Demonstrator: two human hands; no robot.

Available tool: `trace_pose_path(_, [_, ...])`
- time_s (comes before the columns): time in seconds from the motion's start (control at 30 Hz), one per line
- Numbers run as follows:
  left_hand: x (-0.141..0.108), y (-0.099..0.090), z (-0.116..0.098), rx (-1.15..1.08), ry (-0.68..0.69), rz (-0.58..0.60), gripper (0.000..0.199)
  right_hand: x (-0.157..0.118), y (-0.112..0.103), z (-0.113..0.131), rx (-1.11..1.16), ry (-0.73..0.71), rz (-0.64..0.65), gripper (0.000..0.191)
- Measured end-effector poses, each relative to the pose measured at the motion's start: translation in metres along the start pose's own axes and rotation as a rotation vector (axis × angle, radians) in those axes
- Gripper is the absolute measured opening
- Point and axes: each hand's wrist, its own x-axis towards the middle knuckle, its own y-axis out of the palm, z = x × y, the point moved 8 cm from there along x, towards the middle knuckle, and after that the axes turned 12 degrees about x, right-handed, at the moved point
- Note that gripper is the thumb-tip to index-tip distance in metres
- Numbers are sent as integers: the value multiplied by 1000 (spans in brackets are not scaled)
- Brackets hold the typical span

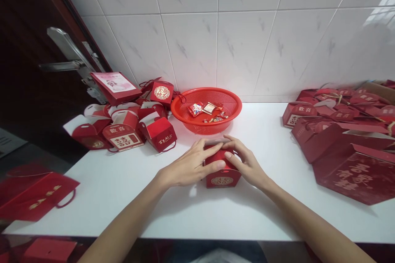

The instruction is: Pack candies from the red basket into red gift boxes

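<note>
A small red gift box (222,180) with a gold emblem on its front stands upright on the white table, directly before me. My left hand (197,163) lies over its left side and top, with the thumb along the near flap. From the right, my right hand (243,160) holds the box, its thumb on the top and its fingers bent toward the far flap. Both hands cover much of the lid, so how far it is closed is partly hidden. Just behind sits a red plastic basket (206,127) holding several wrapped candies (209,108).
Several red boxes (123,135) crowd the left back, one with its flaps up (159,131). A red bag-like box (38,197) lies at the left edge. More red boxes (354,164) are piled on the right. A tiled wall (191,49) borders the table's back; a door handle (66,65) is at left.
</note>
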Motion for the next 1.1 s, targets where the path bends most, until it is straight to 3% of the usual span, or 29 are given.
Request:
trace_pose_path(0.13, [-3, 6, 4, -67, -3, -17, 49, -2, -1, -4, 9, 5, -19, 21])
trace_pose_path(0.37, [-10, 6, 7, -16, -16, -100, 52, -5, -9, -4, 92, 29, -107, 24])
trace_pose_path(0.57, [-13, -6, 9, 8, -69, -334, 33, -8, -15, 0, 218, 9, -185, 23])
trace_pose_path(0.67, [-15, -8, 10, 16, -93, -407, 36, -8, -15, 3, 185, -21, -179, 25])
trace_pose_path(0.77, [-16, -7, 11, 21, -105, -431, 45, -8, -13, 6, 102, -65, -130, 24])
trace_pose_path(0.9, [-15, -4, 11, 30, -100, -431, 33, -7, -12, 5, -21, -83, -112, 22])
trace_pose_path(1.1, [-15, 7, 23, -103, -172, -427, 32, -7, -10, 1, -15, -66, -104, 19])
